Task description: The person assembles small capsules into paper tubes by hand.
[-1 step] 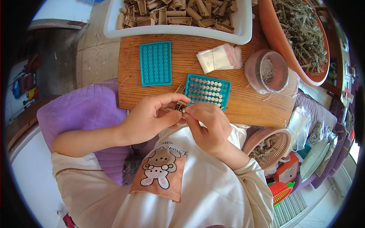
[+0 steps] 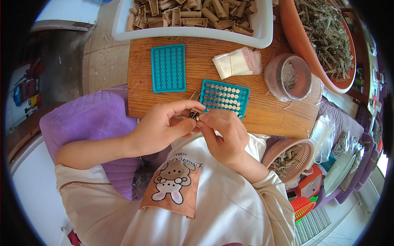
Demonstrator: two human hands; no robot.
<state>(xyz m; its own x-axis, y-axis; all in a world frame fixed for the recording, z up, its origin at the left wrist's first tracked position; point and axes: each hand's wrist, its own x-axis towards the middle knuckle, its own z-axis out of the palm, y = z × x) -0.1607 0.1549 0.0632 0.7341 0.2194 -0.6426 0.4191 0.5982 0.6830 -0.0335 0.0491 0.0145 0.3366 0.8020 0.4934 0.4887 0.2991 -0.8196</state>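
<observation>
Both hands meeting at the near edge of the wooden board [image 2: 262, 110], right over the lap, close to the body for fine work. Left hand [image 2: 162, 125] curled, thumb and forefinger pinched on a small tan holder piece [image 2: 194, 113], kept steady and tilted up toward the face. Right hand [image 2: 223, 133] at 3 o'clock of that piece, fingertips closed tight against its end, apparently pressing or seating something tiny; whether a button cell sits between those fingertips, impossible to tell. Teal tray of silvery button cells [image 2: 224, 97] just beyond the fingers at 1 o'clock, within a short reach, presumably as the supply. Second teal tray [image 2: 168, 68], seemingly empty sockets, farther off at 11 o'clock, parked out of the way. Stack of small clear bags [image 2: 238, 62] at 1 o'clock beyond the filled tray, and a round clear tub [image 2: 288, 77] at 2 o'clock. White bin [image 2: 262, 39] heaped with tan holder pieces across the far side at 12 o'clock, feeding stock. Woven basket [image 2: 287, 158] at 4 o'clock beside the right forearm, low and near for dropping pieces in. Purple cushion [image 2: 92, 123] under the left forearm at 9 o'clock, serving as an armrest.
</observation>
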